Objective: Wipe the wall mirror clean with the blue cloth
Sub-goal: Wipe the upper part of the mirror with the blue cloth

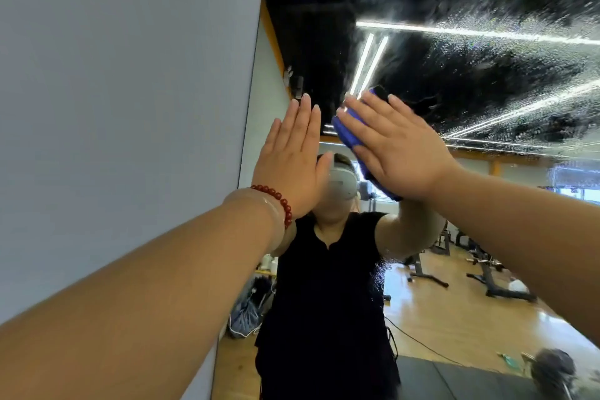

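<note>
Head view: the blue cloth [349,136] is pressed on the mirror [487,75] by the right hand [399,146], high up near the left edge of the glass. For a good wipe, the cloth should be kept flat, pushed firmly and swept in long strokes over the many small drops seen up and to the right, so that no streaks are left. The fingers [363,110] of that hand are kept straight and a little spread, so nothing is gripped and the cloth is only pushed. It is squeezed between palm and glass, and its edge sticks out on the thumb side and just past the fingertips. The left hand [292,156] is held flat too, its fingers straight and close together, and seems to be laid on the glass just beside the cloth
</note>
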`<action>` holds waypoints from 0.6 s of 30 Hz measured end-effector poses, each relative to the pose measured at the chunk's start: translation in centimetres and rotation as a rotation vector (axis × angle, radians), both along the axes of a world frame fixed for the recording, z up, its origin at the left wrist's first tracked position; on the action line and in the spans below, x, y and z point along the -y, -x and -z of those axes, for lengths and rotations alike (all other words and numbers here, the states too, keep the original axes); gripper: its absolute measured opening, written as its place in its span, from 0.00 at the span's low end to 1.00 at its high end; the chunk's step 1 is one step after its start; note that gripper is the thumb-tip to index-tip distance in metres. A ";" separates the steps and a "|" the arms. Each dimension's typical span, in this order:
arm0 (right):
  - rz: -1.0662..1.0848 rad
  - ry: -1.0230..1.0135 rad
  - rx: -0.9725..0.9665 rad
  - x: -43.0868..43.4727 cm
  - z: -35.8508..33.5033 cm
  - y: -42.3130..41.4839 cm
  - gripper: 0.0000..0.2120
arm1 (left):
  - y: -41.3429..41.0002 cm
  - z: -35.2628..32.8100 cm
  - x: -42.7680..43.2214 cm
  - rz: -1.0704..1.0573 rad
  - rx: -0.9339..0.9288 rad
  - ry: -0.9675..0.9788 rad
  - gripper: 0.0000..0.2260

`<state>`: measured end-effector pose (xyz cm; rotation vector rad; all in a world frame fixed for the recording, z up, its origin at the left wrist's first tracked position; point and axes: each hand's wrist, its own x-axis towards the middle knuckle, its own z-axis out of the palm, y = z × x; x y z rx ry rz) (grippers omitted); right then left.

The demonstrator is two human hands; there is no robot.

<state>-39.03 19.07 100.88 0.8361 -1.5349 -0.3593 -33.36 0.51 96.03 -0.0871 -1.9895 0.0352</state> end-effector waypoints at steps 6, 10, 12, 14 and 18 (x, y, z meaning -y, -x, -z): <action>-0.033 0.004 0.007 2.2 1.5 -0.4 0.26 | 0.5 0.4 0.1 -0.035 -0.051 0.020 0.29; 0.004 0.078 0.010 0.8 -1.8 -0.3 0.28 | 0.5 0.4 0.2 -0.037 -0.068 0.025 0.29; 0.009 0.289 0.057 0.9 -3.1 -0.2 0.29 | 0.5 0.5 0.1 -0.043 -0.080 0.019 0.29; 0.026 0.370 0.045 2.2 -2.1 -0.3 0.29 | 0.5 0.5 0.1 -0.048 -0.085 0.014 0.29; 0.045 0.038 0.009 2.4 -0.1 -0.5 0.28 | 0.2 0.3 0.1 -0.031 -0.051 0.011 0.29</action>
